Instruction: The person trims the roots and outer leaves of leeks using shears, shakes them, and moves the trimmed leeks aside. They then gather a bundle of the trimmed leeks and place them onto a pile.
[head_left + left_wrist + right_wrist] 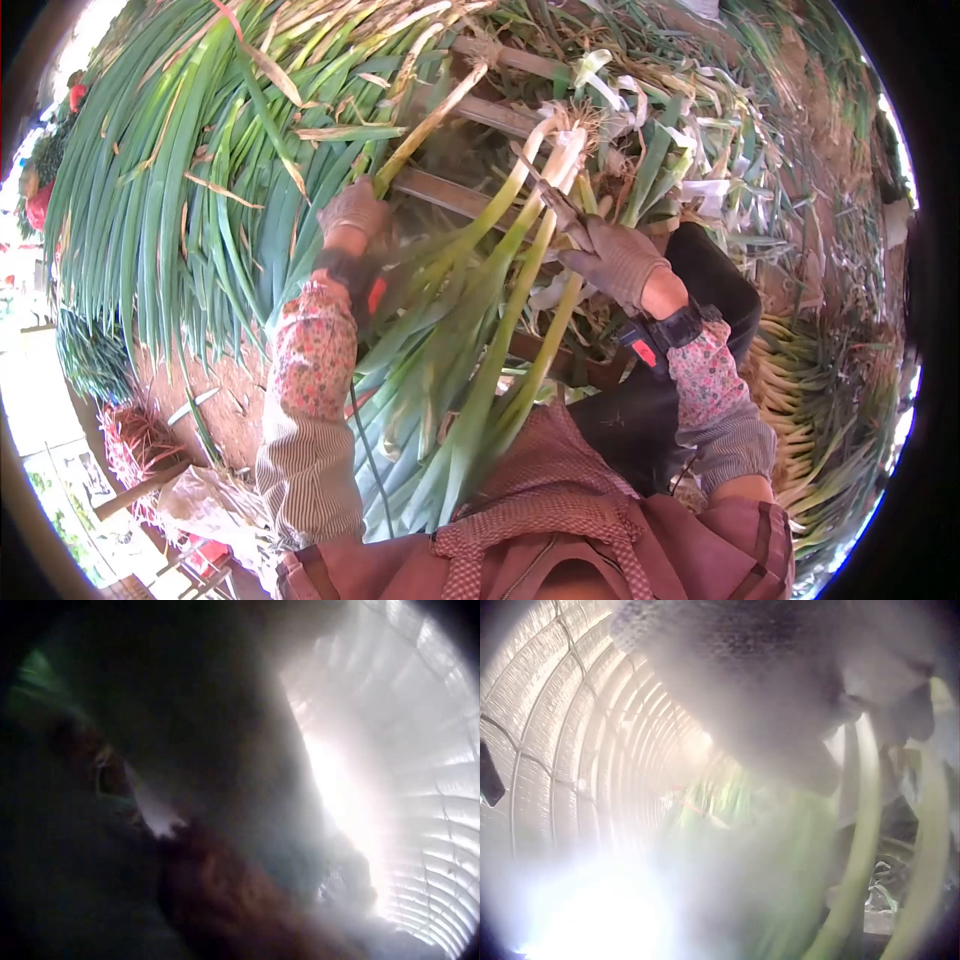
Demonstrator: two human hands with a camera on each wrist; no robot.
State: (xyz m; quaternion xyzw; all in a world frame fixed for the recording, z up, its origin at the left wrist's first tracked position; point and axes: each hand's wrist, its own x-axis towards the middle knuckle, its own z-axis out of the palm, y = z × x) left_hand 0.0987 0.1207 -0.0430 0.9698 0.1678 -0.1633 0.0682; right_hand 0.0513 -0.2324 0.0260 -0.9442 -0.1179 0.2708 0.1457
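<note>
My gloved left hand (355, 212) grips a long green onion (432, 128) by its pale stalk, root end pointing up and away, at the edge of a big heap. In my gloved right hand (625, 262) is a slim tool with a narrow metal blade (545, 185), its exact kind partly hidden by the fingers. The blade lies across the white stalks of several green onions (568, 150), whose leaves (440, 400) spread over my lap. In the right wrist view the glove (757, 697) hangs over pale stalks (862, 825). The left wrist view is dark and blurred.
A large heap of green onions (170, 200) rises at the left. Wooden slats (450, 195) lie under the stalks, with stripped leaves and peelings (690, 150) around them. At the lower right, more green onions (785, 385) lie in a row.
</note>
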